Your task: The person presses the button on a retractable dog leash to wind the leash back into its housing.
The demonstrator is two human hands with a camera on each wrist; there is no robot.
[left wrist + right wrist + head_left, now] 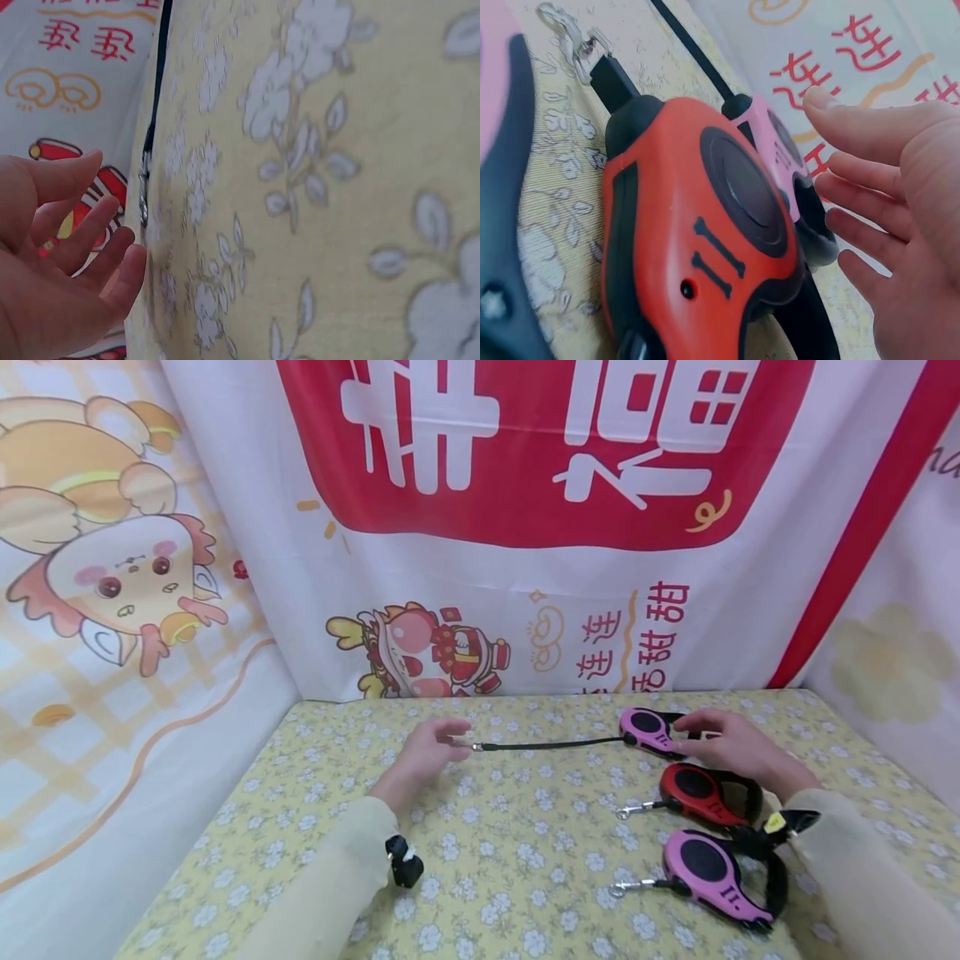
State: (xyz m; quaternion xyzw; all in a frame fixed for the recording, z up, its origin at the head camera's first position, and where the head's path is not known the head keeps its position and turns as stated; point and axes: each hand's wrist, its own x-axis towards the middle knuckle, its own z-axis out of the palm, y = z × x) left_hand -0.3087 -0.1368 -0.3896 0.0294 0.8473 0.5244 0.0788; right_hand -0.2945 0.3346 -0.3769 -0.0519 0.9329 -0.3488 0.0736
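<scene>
Three retractable dog leashes lie in a column on the right of the table. The far pink leash (647, 730) has its black cord (555, 745) drawn out leftward to a metal clip (143, 191). My left hand (431, 747) is beside that clip with loosely bent fingers, apart from it in the left wrist view. My right hand (723, 743) hovers by the handle of the far pink leash, thumb and fingers spread, holding nothing in the right wrist view. Nearer me are a red leash (682, 217) and another pink leash (701, 864), their cords mostly wound in.
A yellow flowered cloth (510, 843) covers the table. Behind it hangs a white and red printed curtain (465, 568), and printed cloth also closes off the left and right sides. The right forearm passes close over the nearer leashes' handles.
</scene>
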